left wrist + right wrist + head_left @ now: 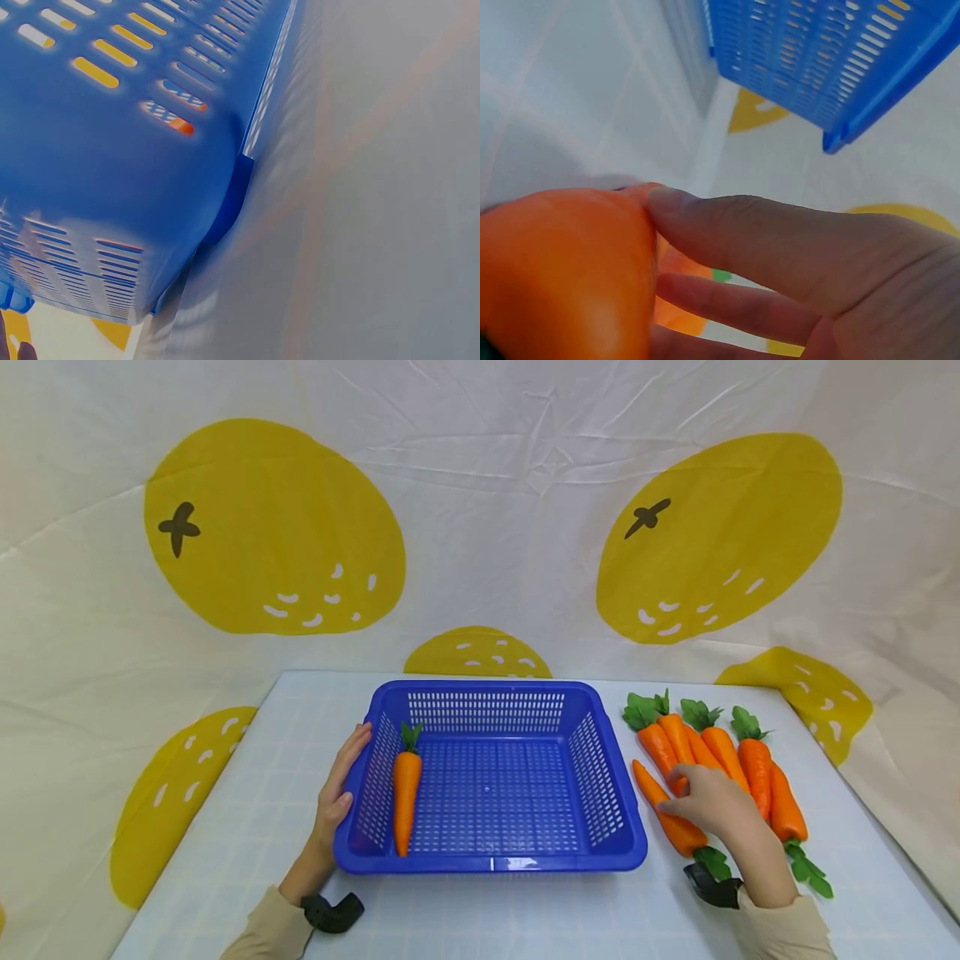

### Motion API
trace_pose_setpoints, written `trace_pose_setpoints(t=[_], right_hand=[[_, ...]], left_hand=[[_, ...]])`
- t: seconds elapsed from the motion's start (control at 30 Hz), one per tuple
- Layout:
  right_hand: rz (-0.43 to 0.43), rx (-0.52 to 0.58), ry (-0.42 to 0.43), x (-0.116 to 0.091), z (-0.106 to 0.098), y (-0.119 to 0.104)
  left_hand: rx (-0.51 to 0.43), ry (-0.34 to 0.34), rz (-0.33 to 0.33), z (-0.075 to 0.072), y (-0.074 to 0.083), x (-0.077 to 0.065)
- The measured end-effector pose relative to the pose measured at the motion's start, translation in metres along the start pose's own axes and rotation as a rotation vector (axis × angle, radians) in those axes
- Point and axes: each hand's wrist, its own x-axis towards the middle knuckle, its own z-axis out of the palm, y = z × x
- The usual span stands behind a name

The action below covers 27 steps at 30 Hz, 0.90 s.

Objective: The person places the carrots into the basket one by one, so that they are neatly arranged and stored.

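A blue plastic basket (pixel 491 863) stands mid-table with one carrot (pixel 407 793) lying along its left side, leaves toward the back. Against the basket's left outer wall rests my left hand (pixel 333 793), its fingers straight along the rim. In the left wrist view, the slotted basket wall (pixel 112 172) fills the upper left. My right hand (pixel 712 797) is right of the basket, thumb and fingers around the nearest carrot (pixel 686 839) of a group. The right wrist view has the thumb (pixel 727 225) against this orange carrot (pixel 570 270), with fingers behind it.
Several more carrots (pixel 759 772) with green leaves lie close together on the right of the white table (pixel 255 777), beyond and beside my right hand. A pale cloth with yellow fruit prints (pixel 277 527) hangs behind the table.
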Motion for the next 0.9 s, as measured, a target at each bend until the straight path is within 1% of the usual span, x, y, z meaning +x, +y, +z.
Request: trace_pose_setpoints(t=[0.1, 0.23, 0.43, 0.67, 0.9], right_hand=[[0.015, 0.015, -0.012, 0.0008, 0.002, -0.0004], [0.015, 0.044, -0.033, 0.0015, 0.0068, -0.0002], [0.005, 0.02, -0.03, 0.0046, 0.0091, 0.0028], [0.002, 0.029, -0.023, 0.008, 0.0099, 0.0069], [0.004, 0.097, -0.007, 0.0086, 0.0065, 0.0076]], left_hand=[[0.006, 0.001, -0.002, -0.0008, 0.0003, -0.0013], [0.007, 0.007, 0.003, -0.0013, 0.0003, -0.0032], [-0.003, 0.004, 0.018, -0.0007, -0.0013, -0.0019], [0.0, 0.007, 0.005, -0.0007, -0.0025, -0.0018], [0.007, -0.004, -0.026, -0.0012, -0.0003, -0.0013]])
